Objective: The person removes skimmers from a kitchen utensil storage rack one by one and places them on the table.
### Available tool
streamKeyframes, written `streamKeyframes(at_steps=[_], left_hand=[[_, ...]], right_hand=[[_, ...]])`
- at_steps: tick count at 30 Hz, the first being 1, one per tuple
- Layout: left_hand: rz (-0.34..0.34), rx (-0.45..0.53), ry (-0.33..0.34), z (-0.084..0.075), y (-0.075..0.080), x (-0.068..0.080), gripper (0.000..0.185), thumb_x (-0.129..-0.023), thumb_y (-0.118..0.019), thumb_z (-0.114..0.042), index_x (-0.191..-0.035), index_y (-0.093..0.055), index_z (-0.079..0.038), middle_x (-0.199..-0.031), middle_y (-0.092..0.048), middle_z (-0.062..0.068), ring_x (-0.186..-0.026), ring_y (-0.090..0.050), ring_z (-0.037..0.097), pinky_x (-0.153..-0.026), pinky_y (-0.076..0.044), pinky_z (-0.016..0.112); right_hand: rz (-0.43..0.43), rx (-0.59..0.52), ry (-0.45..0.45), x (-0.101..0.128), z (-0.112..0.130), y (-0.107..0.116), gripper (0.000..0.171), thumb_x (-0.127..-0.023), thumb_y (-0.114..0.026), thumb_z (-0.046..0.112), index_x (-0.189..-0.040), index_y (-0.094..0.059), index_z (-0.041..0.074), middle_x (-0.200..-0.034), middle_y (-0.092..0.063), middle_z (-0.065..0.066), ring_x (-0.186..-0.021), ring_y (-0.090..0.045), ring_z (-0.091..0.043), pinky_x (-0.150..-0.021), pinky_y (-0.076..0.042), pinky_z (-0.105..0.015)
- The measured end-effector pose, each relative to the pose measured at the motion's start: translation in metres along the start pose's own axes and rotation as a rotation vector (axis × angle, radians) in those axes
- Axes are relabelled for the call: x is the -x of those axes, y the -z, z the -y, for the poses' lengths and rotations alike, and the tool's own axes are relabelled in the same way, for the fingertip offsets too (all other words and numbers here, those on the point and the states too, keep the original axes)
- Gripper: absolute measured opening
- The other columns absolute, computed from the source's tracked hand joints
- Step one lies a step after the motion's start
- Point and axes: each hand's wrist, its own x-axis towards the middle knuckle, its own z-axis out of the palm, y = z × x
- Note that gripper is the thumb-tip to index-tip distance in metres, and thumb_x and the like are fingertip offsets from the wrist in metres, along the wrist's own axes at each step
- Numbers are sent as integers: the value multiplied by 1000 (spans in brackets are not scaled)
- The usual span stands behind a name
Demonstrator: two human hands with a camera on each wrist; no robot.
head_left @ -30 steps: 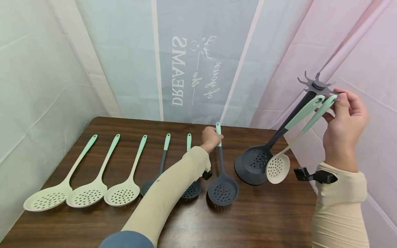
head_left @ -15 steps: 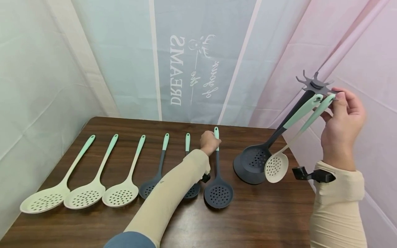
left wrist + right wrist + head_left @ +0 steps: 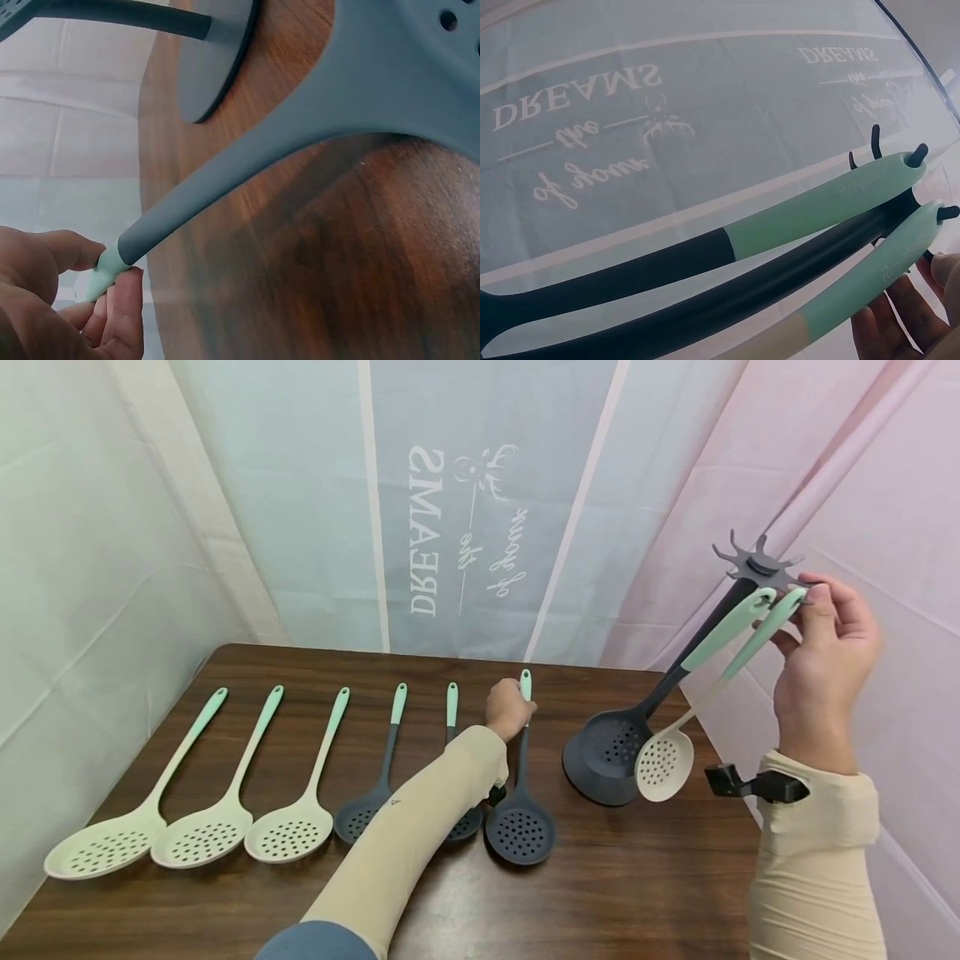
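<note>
My left hand (image 3: 509, 710) pinches the mint handle of a dark grey skimmer (image 3: 521, 832), its thumb and fingers around the handle in the left wrist view. The skimmer's perforated bowl is down at the table. At the right, my right hand (image 3: 827, 672) holds the top end of a cream skimmer (image 3: 664, 765), beside a hook of the dark utensil stand (image 3: 761, 565). The exact contact is partly hidden. Another dark skimmer (image 3: 617, 742) hangs from a neighbouring hook. In the right wrist view, hook tips poke through both mint handles (image 3: 817, 206).
Three cream skimmers (image 3: 288, 837) lie in a row on the brown table (image 3: 630, 893). Two dark skimmers (image 3: 386, 768) lie between them and my left hand, partly covered by my sleeve (image 3: 420, 814). The stand's round base (image 3: 581, 777) rests near the right edge. Curtains surround the table.
My left hand and its dark skimmer have come slightly nearer me, the bowl shifting left and settling on the table. My right hand has kept its place at the stand.
</note>
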Motion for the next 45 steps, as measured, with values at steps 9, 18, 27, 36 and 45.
streamKeyframes(at_steps=[9,18,27,36,45], left_hand=[[49,-163,60,14,1,-10,25,-96,-73,-19,-77,-62,-8,-63,-56,4,-57,-57,19,-52,-46,32],[63,-346,63,31,-1,-9,36,-96,-73,-30,-67,-65,-10,-75,-65,8,-99,-66,33,-81,-57,44],[76,-314,48,37,-4,-12,41,-97,-72,-28,-62,-60,-11,-64,-58,6,-80,-63,28,-65,-53,38],[101,-300,45,39,-5,-13,44,-97,-72,-30,-60,-54,-13,-55,-50,2,-55,-53,18,-52,-44,31],[83,-322,45,42,-1,-12,35,-95,-75,-33,-70,-63,-10,-61,-56,3,-55,-57,18,-51,-46,33]], right_hand=[[0,-19,-6,0,1,1,33,-90,-76,1,-115,-63,-16,-88,-67,-20,-73,-69,-28,-59,-61,-34],[6,5,-9,-1,0,3,32,-90,-75,2,-114,-64,-15,-89,-67,-20,-73,-70,-28,-61,-61,-35],[8,3,7,-1,0,2,34,-90,-76,1,-115,-63,-16,-88,-67,-20,-74,-70,-29,-60,-61,-33],[15,12,22,-2,0,3,34,-89,-76,1,-115,-63,-17,-88,-68,-20,-74,-70,-29,-59,-61,-31],[13,25,9,0,1,2,32,-90,-75,1,-115,-64,-15,-89,-67,-19,-75,-71,-28,-59,-61,-31]])
